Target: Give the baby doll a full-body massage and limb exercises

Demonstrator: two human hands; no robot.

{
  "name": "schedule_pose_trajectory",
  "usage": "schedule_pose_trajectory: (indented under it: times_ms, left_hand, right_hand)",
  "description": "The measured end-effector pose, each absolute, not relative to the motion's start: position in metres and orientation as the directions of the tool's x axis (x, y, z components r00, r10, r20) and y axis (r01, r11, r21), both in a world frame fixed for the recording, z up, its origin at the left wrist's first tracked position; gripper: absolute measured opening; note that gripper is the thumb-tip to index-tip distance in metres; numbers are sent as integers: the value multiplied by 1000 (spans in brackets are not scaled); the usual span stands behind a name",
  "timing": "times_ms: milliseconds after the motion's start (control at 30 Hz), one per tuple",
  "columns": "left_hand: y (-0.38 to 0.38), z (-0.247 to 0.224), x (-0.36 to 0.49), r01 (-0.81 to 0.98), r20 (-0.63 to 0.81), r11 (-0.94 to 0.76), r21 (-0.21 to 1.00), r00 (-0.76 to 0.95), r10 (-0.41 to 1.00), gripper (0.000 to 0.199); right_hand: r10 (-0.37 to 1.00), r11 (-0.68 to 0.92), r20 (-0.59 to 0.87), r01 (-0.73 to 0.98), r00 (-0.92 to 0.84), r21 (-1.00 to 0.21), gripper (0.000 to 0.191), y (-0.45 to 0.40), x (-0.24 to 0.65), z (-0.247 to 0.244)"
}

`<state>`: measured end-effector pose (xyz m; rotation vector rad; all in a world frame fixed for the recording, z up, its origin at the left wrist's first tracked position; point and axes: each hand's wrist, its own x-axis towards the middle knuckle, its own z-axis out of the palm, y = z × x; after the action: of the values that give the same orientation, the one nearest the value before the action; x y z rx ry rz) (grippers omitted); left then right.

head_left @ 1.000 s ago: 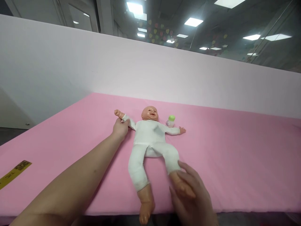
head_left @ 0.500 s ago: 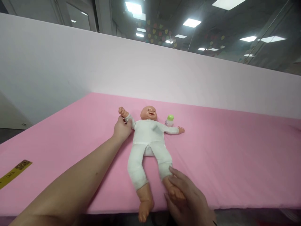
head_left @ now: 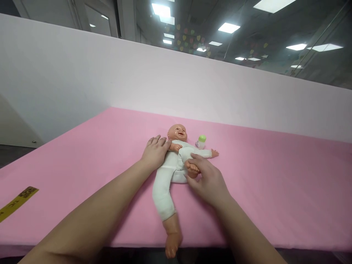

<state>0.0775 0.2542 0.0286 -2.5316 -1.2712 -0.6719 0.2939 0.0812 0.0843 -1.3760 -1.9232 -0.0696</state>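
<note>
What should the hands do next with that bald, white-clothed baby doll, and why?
Perhaps lower the folded white cloth leg: the right hand holds the baby doll's tan plastic foot up, the other leg lies extended, and the left hand rests over one arm.

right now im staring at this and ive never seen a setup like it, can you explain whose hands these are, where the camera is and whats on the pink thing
There's no machine here: these are a person's bare hands, seen by a camera worn on that person's head, looking forward and down. On the pink surface lies a doll on its back, with a small green-topped container near its head. The right hand holds one foot in its fingers, with that leg bent up. The left hand covers the doll's folded arm; its grip is hidden.
</note>
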Motion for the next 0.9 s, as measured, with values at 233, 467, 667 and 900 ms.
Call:
schedule_pose_trajectory:
  times_ms: [233, 467, 667, 900]
  left_hand:
    - [255, 31, 76, 791, 509, -604, 92, 484, 711, 50]
    - [264, 33, 62, 705, 474, -511, 493, 275, 836, 47]
    - [294, 15, 38, 530, 181, -96, 842, -111, 977, 42]
    - [303, 8, 35, 274, 77, -16, 962, -213, 974, 44]
  right_hand:
    - [739, 439, 664, 829, -114, -346, 34, 82, 294, 72]
    - [729, 424, 676, 846, -106, -324, 20, 27, 294, 75]
    - [882, 400, 426, 798, -202, -450, 22, -26, 301, 65]
    - [889, 376, 424, 804, -173, -461, 33, -47, 300, 47]
